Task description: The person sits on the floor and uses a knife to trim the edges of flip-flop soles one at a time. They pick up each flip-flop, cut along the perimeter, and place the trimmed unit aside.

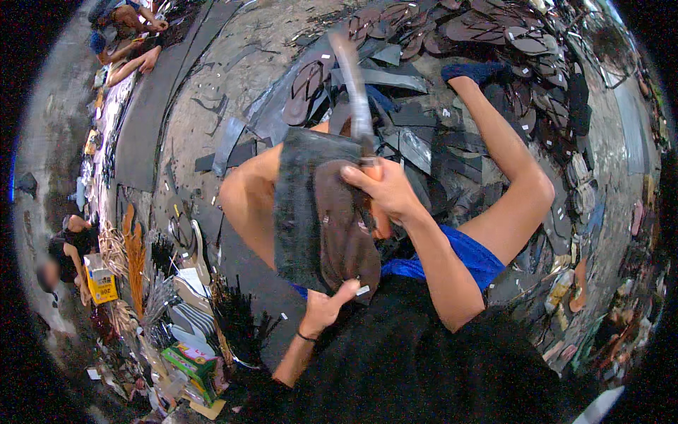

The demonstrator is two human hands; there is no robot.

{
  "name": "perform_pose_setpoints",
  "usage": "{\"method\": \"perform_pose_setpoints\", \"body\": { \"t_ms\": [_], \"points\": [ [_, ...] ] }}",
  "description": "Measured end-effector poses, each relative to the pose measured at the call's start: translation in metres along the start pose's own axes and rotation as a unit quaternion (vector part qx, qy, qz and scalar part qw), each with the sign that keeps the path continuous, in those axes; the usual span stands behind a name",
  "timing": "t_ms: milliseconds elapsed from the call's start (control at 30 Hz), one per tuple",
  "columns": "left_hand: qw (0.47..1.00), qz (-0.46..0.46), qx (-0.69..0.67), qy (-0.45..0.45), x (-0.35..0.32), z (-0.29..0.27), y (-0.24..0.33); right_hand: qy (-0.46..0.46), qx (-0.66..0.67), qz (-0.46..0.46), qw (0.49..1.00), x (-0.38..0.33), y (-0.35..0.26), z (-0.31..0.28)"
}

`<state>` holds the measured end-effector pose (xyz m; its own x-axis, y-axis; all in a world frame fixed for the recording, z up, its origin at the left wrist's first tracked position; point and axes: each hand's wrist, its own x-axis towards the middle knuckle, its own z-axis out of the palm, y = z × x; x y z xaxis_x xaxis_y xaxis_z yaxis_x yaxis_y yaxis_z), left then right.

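My right hand (pixel 394 189) is closed around the orange handle of a long-bladed knife (pixel 358 92). Its pale blade, smeared by motion, points away from me. Under that hand lies a dark brown sandal sole (pixel 342 212) on top of a larger black rubber sheet (pixel 298 205), which rests across my bent leg. At the near end, my left hand (pixel 325 308) grips the sole and the sheet together, thumb on top of the sole. A small white label (pixel 363 290) sits by that thumb. The blade stands close to the sole's far end; whether it touches the rubber I cannot tell.
Brown thong sandals (pixel 487 32) are heaped at the far right, with another sandal (pixel 307 88) beyond my knee. Dark rubber offcuts (pixel 459 152) litter the floor between my legs. A green box (pixel 192 371) and a yellow box (pixel 101 279) stand left. Other people sit along the left side.
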<state>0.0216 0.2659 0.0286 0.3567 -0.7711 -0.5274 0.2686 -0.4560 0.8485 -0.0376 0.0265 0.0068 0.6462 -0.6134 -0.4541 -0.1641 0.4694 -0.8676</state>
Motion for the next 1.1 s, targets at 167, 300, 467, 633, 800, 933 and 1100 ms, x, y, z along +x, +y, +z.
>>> {"method": "perform_pose_setpoints", "body": {
  "t_ms": [167, 300, 467, 633, 800, 933, 1100],
  "points": [
    [0.953, 0.169, 0.238, -0.085, 0.033, -0.059, 0.074, 0.03, 0.038, -0.078, 0.996, -0.03, 0.004, -0.025],
    [0.983, 0.06, -0.113, -0.133, 0.085, -0.052, 0.116, 0.077, -0.046, -0.194, 0.977, -0.044, -0.011, 0.004],
    [0.987, 0.126, 0.093, -0.019, 0.087, -0.03, 0.121, 0.15, -0.126, -0.192, 0.962, -0.066, -0.027, 0.0],
    [0.992, 0.119, 0.046, 0.012, 0.075, -0.074, 0.169, 0.25, -0.229, -0.364, 0.867, -0.115, 0.012, -0.046],
    [0.993, 0.101, 0.059, -0.034, 0.047, -0.099, 0.15, 0.118, -0.307, -0.285, 0.9, -0.169, 0.037, -0.03],
    [0.999, 0.018, -0.039, -0.009, 0.03, -0.102, 0.115, 0.037, -0.271, -0.23, 0.934, -0.186, 0.055, -0.032],
    [0.998, 0.0, -0.046, -0.042, 0.031, -0.103, 0.108, 0.06, -0.315, -0.289, 0.902, -0.17, 0.039, -0.038]
  ]
}}
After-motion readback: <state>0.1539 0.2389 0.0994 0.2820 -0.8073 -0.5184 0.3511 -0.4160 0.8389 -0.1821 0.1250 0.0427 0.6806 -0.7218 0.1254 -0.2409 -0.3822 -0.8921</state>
